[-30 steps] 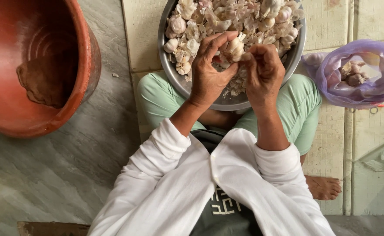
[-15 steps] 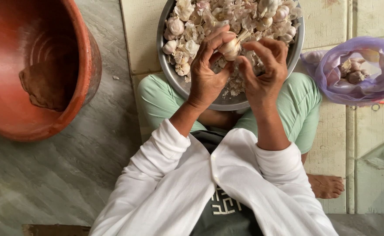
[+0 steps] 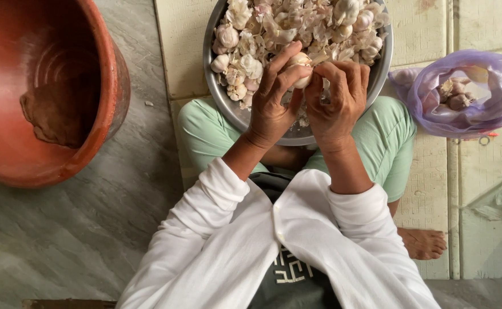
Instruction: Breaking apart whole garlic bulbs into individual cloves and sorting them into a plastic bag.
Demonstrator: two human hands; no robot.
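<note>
Both hands, left hand [image 3: 271, 109] and right hand [image 3: 337, 103], clamp one garlic bulb [image 3: 299, 62] above the metal bowl [image 3: 228, 109]; the purple bag [image 3: 462, 94] lies at 3 o'clock. Loose papery skin could let the bulb slip.

Garlic bulb [image 3: 300, 64] pinched over the metal bowl [image 3: 228, 109], upper middle of the frame.

I see one whitish garlic bulb, papery skin partly loose, gripped between the fingertips of my left hand [image 3: 271, 106] and my right hand [image 3: 337, 103], both curled closed around it. It sits just above a round steel bowl heaped with more pale, pink-tinged garlic bulbs and loose skins [image 3: 274, 28]. The bowl rests on my lap at the top centre of the frame, its far edge cut off by the frame border.
</note>
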